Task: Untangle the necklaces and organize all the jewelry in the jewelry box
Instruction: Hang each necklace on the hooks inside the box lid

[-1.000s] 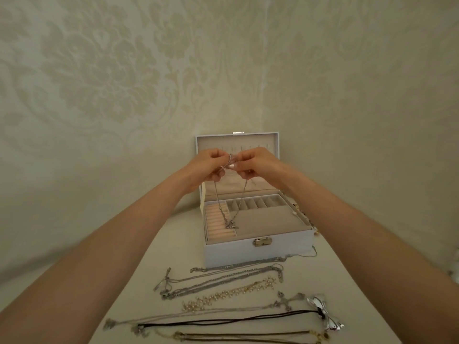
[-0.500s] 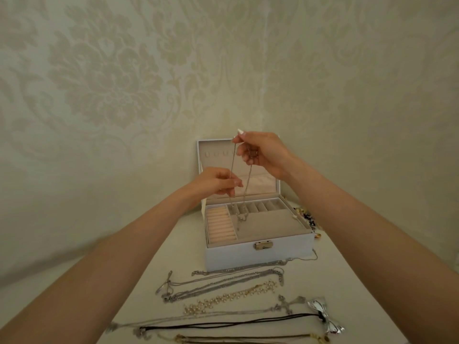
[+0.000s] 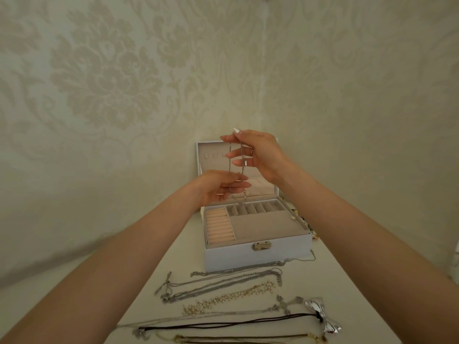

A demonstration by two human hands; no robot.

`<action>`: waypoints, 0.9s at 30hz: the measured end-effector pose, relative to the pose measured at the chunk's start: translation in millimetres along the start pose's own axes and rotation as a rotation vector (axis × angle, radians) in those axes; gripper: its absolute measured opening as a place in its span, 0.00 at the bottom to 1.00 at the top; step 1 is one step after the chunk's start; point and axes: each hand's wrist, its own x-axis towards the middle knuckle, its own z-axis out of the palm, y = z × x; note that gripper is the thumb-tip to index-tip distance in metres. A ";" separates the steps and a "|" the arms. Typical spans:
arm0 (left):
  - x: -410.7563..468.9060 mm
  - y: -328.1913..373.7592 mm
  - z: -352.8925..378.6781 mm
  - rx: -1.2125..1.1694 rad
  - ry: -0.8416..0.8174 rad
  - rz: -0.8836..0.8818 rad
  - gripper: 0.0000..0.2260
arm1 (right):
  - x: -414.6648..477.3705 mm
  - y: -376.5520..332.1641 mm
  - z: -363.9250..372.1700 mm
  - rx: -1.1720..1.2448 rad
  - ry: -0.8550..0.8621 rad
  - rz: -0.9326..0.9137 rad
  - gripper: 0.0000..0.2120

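Pinching the top of a silver chain necklace [image 3: 229, 167] with the right hand [image 3: 260, 155], thumb and forefinger closed on it, the other fingers loosely spread. Holding it up in front of the raised lid [image 3: 201, 155] of the white jewelry box [image 3: 258, 258]. Hangs in two strands, with the lower end just above the row of small compartments [image 3: 255, 208] at the back of the box. Reaching in lower down with the left hand [image 3: 216, 188], fingers nearly straight and lying against the strands; pinching or only touching, cannot tell.

Sits open on the white bench [image 3: 347, 281], gold clasp [image 3: 261, 245] to the front, peach ring rolls [image 3: 219, 227] at the left and a wide grey compartment [image 3: 265, 225] beside them.

Laid out in rows on the bench in front of the box, apart from one another:
- nearest the box, several silver chains [image 3: 223, 284]
- then a gold necklace with pearl beads [image 3: 231, 297]
- then a thin chain with a cross pendant [image 3: 285, 304]
- then a black cord [image 3: 223, 324] ending in a silver bow pendant [image 3: 323, 316]
- at the bottom edge, a gold-toned chain [image 3: 248, 338], cut off by the frame

More jewelry [image 3: 301, 219] just beside the right wall of the box, mostly hidden behind the right forearm and too small to name.
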 end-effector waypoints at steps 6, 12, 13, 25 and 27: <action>-3.1 -3.5 -4.5 0.118 0.109 0.171 0.04 | -8.3 7.4 -4.4 0.155 0.149 0.028 0.09; -7.8 -2.8 -6.6 0.108 0.171 0.172 0.03 | -13.3 21.3 -11.6 0.304 0.373 0.066 0.05; -8.2 -2.2 -6.4 0.119 0.184 0.172 0.02 | -14.1 23.8 -12.4 0.321 0.395 0.075 0.05; -9.3 -4.1 3.4 0.530 0.165 0.242 0.08 | -10.7 20.0 -12.4 0.151 0.283 0.076 0.06; -10.0 -4.4 3.8 0.539 0.154 0.280 0.08 | -9.6 19.8 -13.8 0.062 0.286 0.082 0.06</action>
